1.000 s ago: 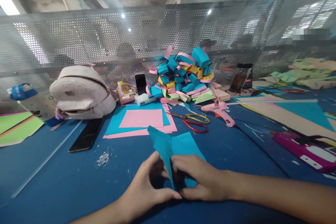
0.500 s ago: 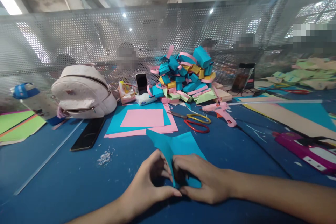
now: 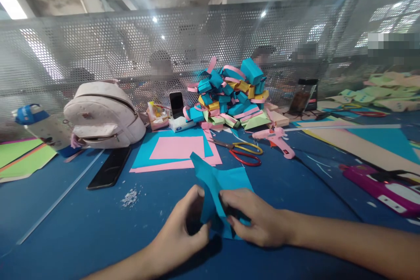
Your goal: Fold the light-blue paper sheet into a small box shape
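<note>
A folded sheet of blue paper stands partly upright between my two hands, its top corner pointing away to the left. My left hand curls round the paper's left side, thumb and fingers against it; some fingertips are hidden behind it. My right hand pinches the fold from the right with thumb and index finger. Beyond the paper lie flat pink paper and larger blue sheets. Scissors with one yellow and one red handle rest past my right hand, beside a pink glue gun.
A heap of folded paper boxes stands at the back. To the left are a white backpack, a black phone, a bottle and small white scraps. A purple power strip with a cable lies at right.
My left thumb has moved left, away from my right thumb. The blue paper has turned and its folded front edge now shows more openly between my hands.
</note>
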The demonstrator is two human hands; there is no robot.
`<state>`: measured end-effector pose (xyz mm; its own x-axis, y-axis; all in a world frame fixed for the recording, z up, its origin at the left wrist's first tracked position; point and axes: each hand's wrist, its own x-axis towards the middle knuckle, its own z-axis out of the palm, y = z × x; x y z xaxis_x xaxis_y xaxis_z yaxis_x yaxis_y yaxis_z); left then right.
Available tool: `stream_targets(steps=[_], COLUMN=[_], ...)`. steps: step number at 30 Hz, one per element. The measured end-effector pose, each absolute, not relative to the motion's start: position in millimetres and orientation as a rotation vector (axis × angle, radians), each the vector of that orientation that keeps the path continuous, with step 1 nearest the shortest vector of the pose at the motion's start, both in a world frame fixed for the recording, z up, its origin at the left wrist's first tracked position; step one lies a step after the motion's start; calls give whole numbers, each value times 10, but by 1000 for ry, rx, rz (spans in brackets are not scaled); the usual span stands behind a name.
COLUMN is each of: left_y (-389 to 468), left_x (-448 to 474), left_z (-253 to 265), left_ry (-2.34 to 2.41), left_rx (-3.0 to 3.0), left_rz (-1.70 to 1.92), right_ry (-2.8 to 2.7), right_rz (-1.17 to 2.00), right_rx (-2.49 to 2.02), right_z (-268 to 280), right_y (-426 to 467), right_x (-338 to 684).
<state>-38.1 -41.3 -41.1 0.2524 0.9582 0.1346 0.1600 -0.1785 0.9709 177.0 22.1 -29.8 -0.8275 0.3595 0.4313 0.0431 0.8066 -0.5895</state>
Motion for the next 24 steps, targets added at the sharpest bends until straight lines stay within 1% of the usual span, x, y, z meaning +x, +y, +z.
stream_targets(steps=[2,5,8,12,14,16,24], left_y=[-396,-327,-210,-18,71,148,392], left_x=[-406,-433,-506,-705,-819,-926,-1326], left_z=[-409,-296,-163,-84,-63,-38,42], left_ry=[1211,1255,1271,1386,1328,1264,1272], left_rx=[1479,1430,1446,1293,1183,1096,1093], left_rz=[1118,1153,1179,1402,1522,1563,1597], right_ry=[-2412,-2280,-2078,-1776,-1662,-1578,-1540], right_rz=[734,719,784,888,937,972,1005], right_rx=[-338,-447,-551,-673,-727,-759,-876], right_z=[-301,-277,-220,-170,-180,-210,-309], right_y=[224,238,294,484,616,745,973], right_x=[1794,1832,1866,1910,1934,1956,1992])
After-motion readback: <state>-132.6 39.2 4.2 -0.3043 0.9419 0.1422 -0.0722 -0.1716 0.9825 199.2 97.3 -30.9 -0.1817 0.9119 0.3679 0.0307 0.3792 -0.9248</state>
